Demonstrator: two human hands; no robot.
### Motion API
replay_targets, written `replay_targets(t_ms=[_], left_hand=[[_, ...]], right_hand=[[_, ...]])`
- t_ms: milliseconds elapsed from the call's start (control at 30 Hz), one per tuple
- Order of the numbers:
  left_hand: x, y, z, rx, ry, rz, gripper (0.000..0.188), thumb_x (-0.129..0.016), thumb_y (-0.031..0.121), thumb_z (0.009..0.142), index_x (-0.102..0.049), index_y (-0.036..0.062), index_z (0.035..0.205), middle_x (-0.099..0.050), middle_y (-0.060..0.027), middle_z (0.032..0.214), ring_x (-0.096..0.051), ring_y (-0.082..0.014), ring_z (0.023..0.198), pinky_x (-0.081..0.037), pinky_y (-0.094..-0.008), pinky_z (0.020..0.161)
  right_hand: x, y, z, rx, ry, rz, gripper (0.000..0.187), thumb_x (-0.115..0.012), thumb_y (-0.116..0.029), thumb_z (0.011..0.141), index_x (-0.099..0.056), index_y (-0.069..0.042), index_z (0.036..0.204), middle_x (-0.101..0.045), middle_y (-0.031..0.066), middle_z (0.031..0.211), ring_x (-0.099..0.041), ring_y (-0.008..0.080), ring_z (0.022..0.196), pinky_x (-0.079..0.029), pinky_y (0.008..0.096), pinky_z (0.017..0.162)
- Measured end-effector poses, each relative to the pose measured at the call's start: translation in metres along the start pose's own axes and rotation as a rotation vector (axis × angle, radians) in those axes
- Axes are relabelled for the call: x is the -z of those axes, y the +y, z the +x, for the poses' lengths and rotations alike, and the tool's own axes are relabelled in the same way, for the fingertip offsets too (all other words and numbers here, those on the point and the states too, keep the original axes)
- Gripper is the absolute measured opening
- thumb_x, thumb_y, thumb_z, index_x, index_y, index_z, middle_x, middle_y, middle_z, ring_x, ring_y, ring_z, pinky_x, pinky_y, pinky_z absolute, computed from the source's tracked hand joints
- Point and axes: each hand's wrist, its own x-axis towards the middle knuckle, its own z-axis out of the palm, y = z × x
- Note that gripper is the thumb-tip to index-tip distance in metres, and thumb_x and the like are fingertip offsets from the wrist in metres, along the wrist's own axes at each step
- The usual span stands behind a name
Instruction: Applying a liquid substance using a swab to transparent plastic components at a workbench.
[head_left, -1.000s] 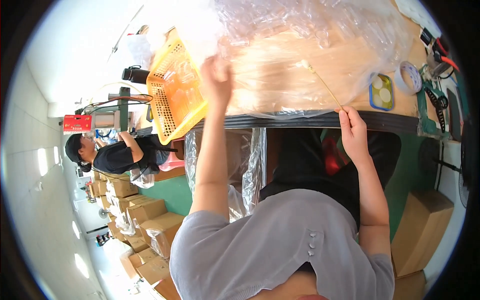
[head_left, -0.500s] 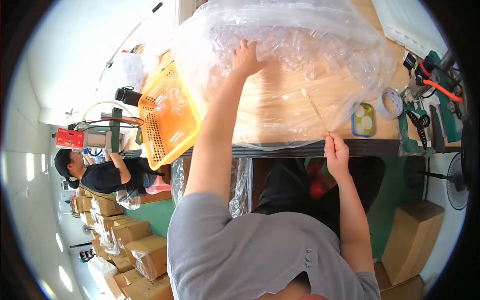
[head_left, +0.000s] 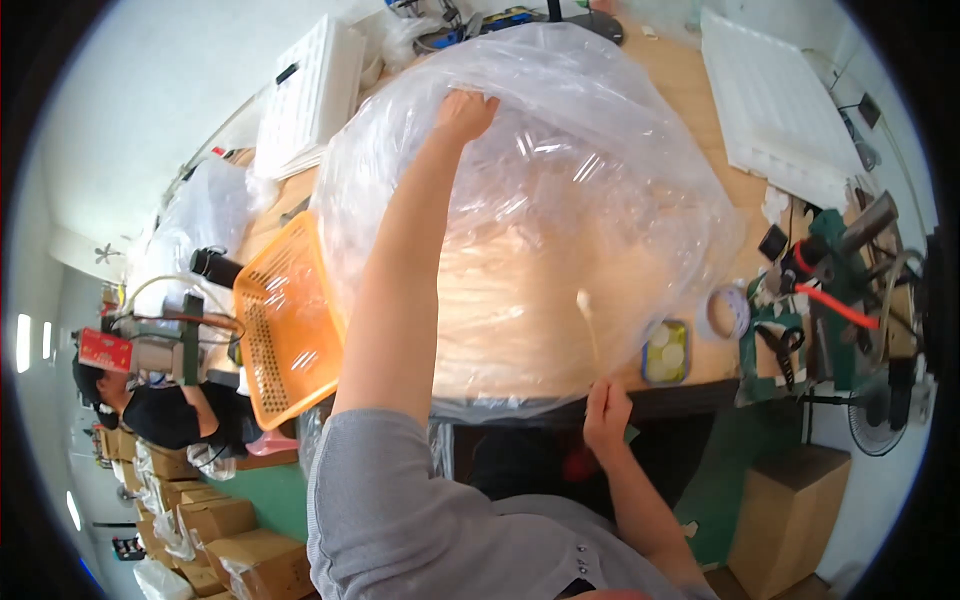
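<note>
The head view has a large clear plastic bag (head_left: 600,120) spread on the counter (head_left: 690,95), see-through pieces (head_left: 560,180) heaped in it. At its far side the left hand (head_left: 467,115) has curled fingers against the film; glare hides whether they grip. The right hand (head_left: 607,415), fingers pinched closed, holds a swab stick (head_left: 589,322) at the counter's near edge. Rightward lie an oval tin (head_left: 666,379) and tape roll (head_left: 742,314); leftward, a yellow basket (head_left: 262,370).
</note>
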Motion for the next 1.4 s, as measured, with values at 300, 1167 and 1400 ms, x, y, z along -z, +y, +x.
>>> replay_targets(t_ms=[300, 1167, 1400], left_hand=[[-0.061, -0.066, 0.166, -0.096, 0.008, -0.021, 0.047, -0.044, 0.044, 0.082, -0.062, 0.0102, 0.109, -0.057, -0.0162, 0.118, -0.051, -0.0322, 0.112, -0.042, -0.0396, 0.093], [-0.127, -0.047, 0.05, 0.206, -0.463, -0.204, 0.07, -0.035, 0.064, 0.085, -0.058, 0.0063, 0.118, -0.052, -0.0191, 0.125, -0.047, -0.0314, 0.117, -0.037, -0.0413, 0.096], [-0.09, -0.044, -0.014, 0.147, -0.506, -0.536, 0.074, -0.033, 0.065, 0.085, -0.054, 0.0048, 0.122, -0.047, -0.0192, 0.13, -0.043, -0.0317, 0.122, -0.032, -0.0404, 0.101]], right_hand=[[0.001, 0.013, -0.021, -0.176, -0.06, 0.169, 0.012, -0.051, -0.01, 0.088, -0.055, -0.003, 0.079, -0.054, 0.008, 0.059, -0.051, 0.0189, 0.047, -0.041, 0.03, 0.047], [0.007, 0.0, 0.002, -0.231, -0.107, 0.287, 0.018, -0.039, -0.012, 0.095, -0.047, 0.0, 0.083, -0.048, 0.0043, 0.06, -0.042, 0.0075, 0.048, -0.039, 0.0218, 0.046], [0.004, -0.004, 0.009, -0.205, -0.106, 0.319, 0.02, -0.039, -0.013, 0.096, -0.047, 0.0, 0.084, -0.044, 0.0019, 0.058, -0.039, 0.0069, 0.047, -0.039, 0.0224, 0.046]])
